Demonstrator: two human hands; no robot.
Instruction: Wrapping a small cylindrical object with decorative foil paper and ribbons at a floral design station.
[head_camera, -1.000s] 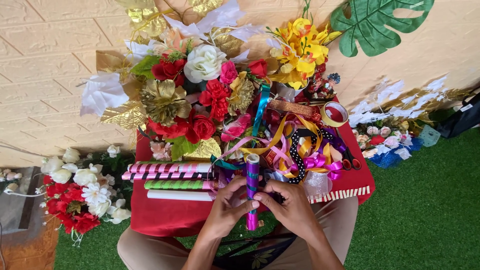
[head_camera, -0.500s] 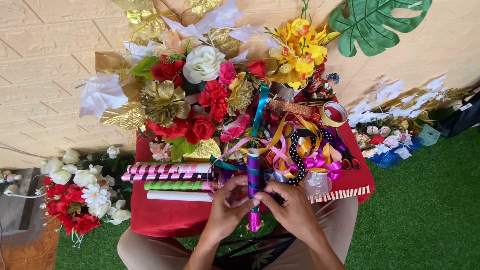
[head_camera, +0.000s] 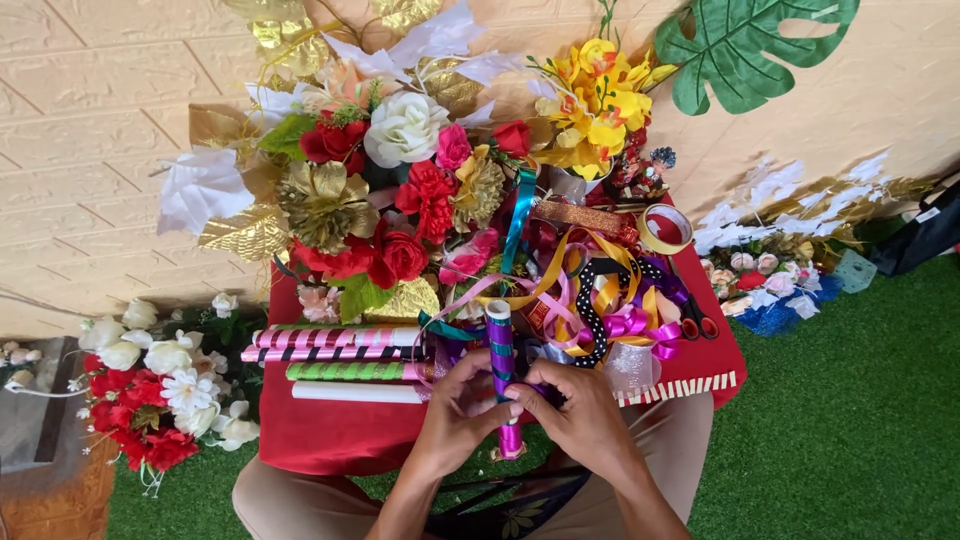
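Observation:
A purple foil-wrapped tube with teal stripes (head_camera: 500, 350) stands nearly upright over the near edge of a small table draped in red cloth (head_camera: 330, 440). My left hand (head_camera: 462, 410) grips its middle from the left. My right hand (head_camera: 580, 415) closes on it from the right, fingertips pressed to the wrap. The tube's lower end (head_camera: 511, 440) pokes out below both hands.
Several wrapped sticks (head_camera: 335, 355) lie left of my hands. A pile of curled ribbons (head_camera: 600, 290), a tape roll (head_camera: 667, 228) and red-handled scissors (head_camera: 698, 320) lie to the right. Artificial flowers (head_camera: 400, 170) fill the back; more flowers (head_camera: 150, 390) rest on green turf.
My fingers have shifted slightly along the tube, and it stays nearly upright in the same spot. Everything on the table is where it was.

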